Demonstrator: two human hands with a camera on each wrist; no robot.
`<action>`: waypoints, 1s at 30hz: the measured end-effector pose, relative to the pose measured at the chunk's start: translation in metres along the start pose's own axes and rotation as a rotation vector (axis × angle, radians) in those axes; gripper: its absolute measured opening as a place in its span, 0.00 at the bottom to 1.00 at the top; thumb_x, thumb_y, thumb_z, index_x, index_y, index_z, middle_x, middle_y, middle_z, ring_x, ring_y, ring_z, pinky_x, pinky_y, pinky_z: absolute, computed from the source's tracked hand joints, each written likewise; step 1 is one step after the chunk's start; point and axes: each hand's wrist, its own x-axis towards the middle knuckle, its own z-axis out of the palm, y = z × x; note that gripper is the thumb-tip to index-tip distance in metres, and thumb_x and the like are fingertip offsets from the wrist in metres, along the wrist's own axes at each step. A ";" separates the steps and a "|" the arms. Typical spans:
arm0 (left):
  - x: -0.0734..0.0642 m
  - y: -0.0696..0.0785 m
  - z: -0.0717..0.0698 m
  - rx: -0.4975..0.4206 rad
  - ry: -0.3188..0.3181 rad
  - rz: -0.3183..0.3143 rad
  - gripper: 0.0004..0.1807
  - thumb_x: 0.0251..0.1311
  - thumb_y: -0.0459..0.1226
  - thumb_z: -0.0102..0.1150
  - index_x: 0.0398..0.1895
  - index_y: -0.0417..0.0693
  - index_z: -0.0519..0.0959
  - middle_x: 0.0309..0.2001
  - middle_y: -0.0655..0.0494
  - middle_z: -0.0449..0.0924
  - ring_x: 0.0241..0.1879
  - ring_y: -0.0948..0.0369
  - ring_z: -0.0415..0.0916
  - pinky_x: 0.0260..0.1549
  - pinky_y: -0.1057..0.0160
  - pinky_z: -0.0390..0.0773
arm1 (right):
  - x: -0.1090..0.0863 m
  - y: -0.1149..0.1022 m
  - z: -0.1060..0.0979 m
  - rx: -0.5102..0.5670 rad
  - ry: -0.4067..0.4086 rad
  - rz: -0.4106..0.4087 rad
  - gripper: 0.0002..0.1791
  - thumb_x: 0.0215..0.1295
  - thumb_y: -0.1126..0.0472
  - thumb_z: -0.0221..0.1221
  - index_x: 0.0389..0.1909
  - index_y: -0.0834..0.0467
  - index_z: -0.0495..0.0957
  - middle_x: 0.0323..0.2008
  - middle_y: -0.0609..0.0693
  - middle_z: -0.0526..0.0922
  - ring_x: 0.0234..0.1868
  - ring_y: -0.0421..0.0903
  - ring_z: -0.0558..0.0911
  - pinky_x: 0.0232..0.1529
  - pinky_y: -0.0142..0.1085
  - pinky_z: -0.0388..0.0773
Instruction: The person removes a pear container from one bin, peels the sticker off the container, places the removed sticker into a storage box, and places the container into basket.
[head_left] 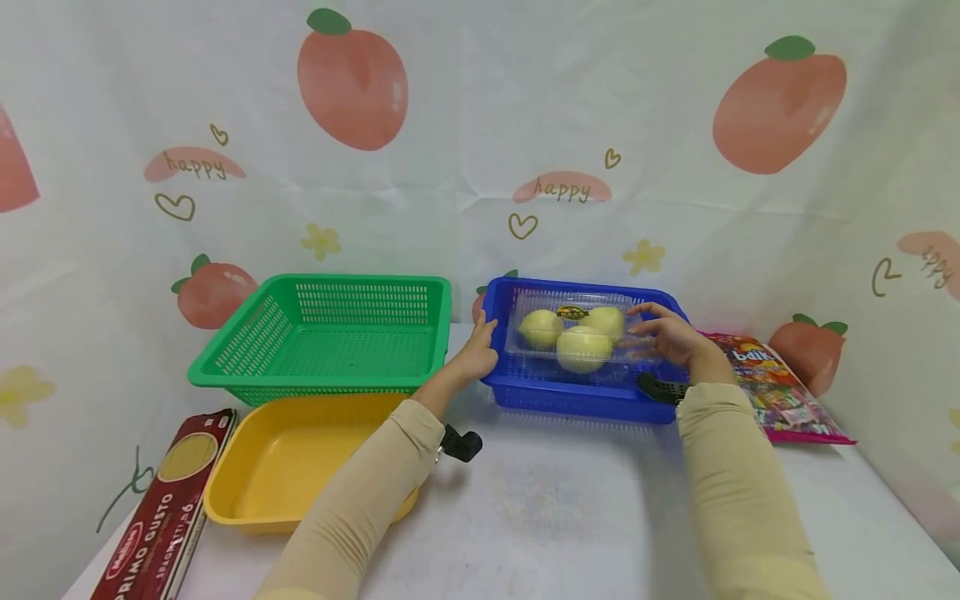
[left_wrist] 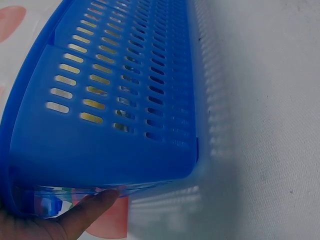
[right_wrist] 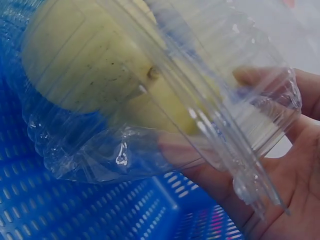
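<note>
A blue slotted basket (head_left: 577, 404) stands on the white table, right of middle. Inside it lies a clear plastic clamshell box (head_left: 622, 362) with three pale yellow fruits (head_left: 583, 348). My left hand (head_left: 478, 350) grips the basket's left rim; in the left wrist view a finger (left_wrist: 85, 212) lies along the rim under the basket's wall (left_wrist: 125, 100). At the box's right end, my right hand (head_left: 663, 333) holds it. In the right wrist view that hand (right_wrist: 295, 165) curls round the clear box (right_wrist: 215, 125), with a fruit (right_wrist: 85, 65) inside and the basket's floor (right_wrist: 75, 215) below.
A green basket (head_left: 330, 333) stands left of the blue one, with a yellow tray (head_left: 285, 467) in front of it. A red spaghetti pack (head_left: 161, 508) lies at the table's left edge. A colourful sweets bag (head_left: 772, 383) lies right of the blue basket. A printed cloth backdrop rises behind.
</note>
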 end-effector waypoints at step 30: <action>-0.002 0.001 0.001 -0.010 0.001 0.007 0.35 0.56 0.21 0.31 0.71 0.35 0.47 0.75 0.48 0.25 0.74 0.50 0.28 0.72 0.49 0.41 | -0.032 -0.034 -0.007 0.125 -0.053 -0.149 0.12 0.69 0.69 0.46 0.50 0.53 0.66 0.49 0.52 0.64 0.39 0.44 0.85 0.39 0.38 0.83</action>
